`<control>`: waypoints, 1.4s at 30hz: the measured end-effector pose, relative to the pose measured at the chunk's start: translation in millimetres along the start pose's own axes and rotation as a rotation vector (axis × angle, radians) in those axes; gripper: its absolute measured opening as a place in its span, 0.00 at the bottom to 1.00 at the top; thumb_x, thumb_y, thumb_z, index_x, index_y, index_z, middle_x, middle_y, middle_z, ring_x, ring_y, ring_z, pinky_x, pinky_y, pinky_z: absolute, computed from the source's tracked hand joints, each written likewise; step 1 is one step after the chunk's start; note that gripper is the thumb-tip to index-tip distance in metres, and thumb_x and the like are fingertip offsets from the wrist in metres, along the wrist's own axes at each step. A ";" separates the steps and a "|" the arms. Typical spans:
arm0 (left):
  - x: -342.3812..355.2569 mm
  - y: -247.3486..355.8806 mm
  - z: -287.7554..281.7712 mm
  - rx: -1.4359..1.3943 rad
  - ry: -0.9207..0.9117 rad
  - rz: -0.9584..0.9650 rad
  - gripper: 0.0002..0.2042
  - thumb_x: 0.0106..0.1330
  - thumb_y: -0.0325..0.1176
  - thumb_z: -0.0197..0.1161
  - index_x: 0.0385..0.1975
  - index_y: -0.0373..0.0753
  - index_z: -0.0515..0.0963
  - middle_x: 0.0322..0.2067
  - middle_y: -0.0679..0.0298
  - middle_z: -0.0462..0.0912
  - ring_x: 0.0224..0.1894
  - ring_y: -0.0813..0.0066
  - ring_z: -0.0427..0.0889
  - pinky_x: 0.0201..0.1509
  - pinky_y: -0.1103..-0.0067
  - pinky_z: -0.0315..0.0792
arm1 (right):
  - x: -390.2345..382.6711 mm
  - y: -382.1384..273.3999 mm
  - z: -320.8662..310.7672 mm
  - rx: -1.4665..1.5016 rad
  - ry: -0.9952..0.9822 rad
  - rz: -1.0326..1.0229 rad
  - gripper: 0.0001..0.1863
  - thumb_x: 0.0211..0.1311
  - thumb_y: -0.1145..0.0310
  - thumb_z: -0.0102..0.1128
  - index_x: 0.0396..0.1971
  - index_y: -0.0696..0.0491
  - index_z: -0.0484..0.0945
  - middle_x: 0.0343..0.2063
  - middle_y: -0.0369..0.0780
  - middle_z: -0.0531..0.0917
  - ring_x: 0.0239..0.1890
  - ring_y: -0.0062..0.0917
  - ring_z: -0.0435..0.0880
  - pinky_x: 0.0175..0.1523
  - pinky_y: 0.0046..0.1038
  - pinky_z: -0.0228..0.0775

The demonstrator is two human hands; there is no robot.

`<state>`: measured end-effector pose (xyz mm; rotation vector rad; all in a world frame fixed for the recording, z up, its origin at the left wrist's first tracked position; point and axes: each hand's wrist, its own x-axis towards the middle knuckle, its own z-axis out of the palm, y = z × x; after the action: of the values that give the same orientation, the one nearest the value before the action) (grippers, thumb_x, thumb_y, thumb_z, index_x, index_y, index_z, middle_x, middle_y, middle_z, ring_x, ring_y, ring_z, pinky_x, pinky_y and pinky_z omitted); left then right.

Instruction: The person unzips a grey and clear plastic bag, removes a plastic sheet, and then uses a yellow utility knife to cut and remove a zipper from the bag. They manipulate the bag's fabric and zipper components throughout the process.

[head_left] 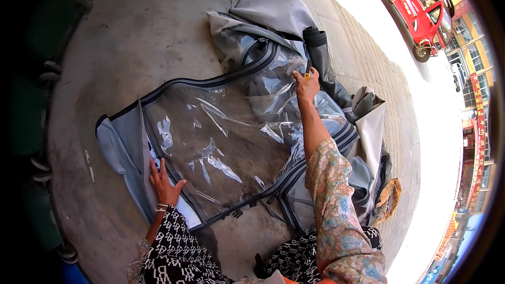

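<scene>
A large clear plastic sheet with black and grey zippered borders lies spread on the ground before me. Spread fingers of my left hand rest flat on its left border, beside a white strip and a folded grey fabric edge. My right arm reaches across the sheet to its far right part. There my right hand is closed on a small yellow-and-black tool, mostly hidden by the fingers, so its exact kind is unclear. Under and around that hand the plastic is bunched and wrinkled.
Grey fabric is heaped at the far end, beside a dark roll. More folded cloth and an orange-brown piece lie at the right. A red vehicle stands on the street. Small wheels line the left edge.
</scene>
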<state>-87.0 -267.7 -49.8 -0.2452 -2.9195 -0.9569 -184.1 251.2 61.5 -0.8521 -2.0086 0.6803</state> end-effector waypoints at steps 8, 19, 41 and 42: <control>3.3 -34.0 11.4 0.091 0.002 0.137 0.48 0.41 0.45 0.79 0.65 0.37 0.64 0.67 0.49 0.61 0.66 0.47 0.59 0.69 0.60 0.55 | 53.9 3.7 -38.4 -0.022 -0.232 -0.040 0.15 0.46 0.59 0.75 0.21 0.52 0.80 0.15 0.32 0.76 0.14 0.18 0.71 0.22 0.23 0.62; 45.6 -35.8 41.5 0.118 -0.053 0.276 0.41 0.51 0.52 0.72 0.64 0.40 0.66 0.68 0.47 0.59 0.69 0.47 0.57 0.74 0.59 0.48 | 226.1 24.7 -137.9 0.453 -0.091 0.280 0.18 0.71 0.61 0.52 0.51 0.60 0.73 0.43 0.44 0.84 0.35 0.22 0.85 0.32 0.23 0.78; 43.1 -14.2 63.4 0.065 -0.272 0.671 0.17 0.69 0.40 0.56 0.57 0.54 0.76 0.65 0.70 0.69 0.72 0.65 0.56 0.74 0.65 0.54 | -353.2 -45.9 -46.5 0.085 -1.381 0.084 0.15 0.70 0.61 0.53 0.30 0.59 0.74 0.17 0.43 0.80 0.22 0.31 0.82 0.31 0.32 0.71; 42.5 -15.4 67.2 0.160 -0.274 0.730 0.18 0.70 0.42 0.55 0.59 0.55 0.74 0.66 0.71 0.67 0.73 0.66 0.54 0.74 0.64 0.52 | -352.5 -45.1 -51.3 0.096 -1.425 0.084 0.15 0.70 0.61 0.53 0.29 0.59 0.74 0.17 0.43 0.80 0.22 0.31 0.81 0.31 0.32 0.70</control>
<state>-131.9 -234.5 -108.4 -1.3947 -2.7111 -0.5932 -5.0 -39.6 -49.4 -0.3335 -3.0850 1.7323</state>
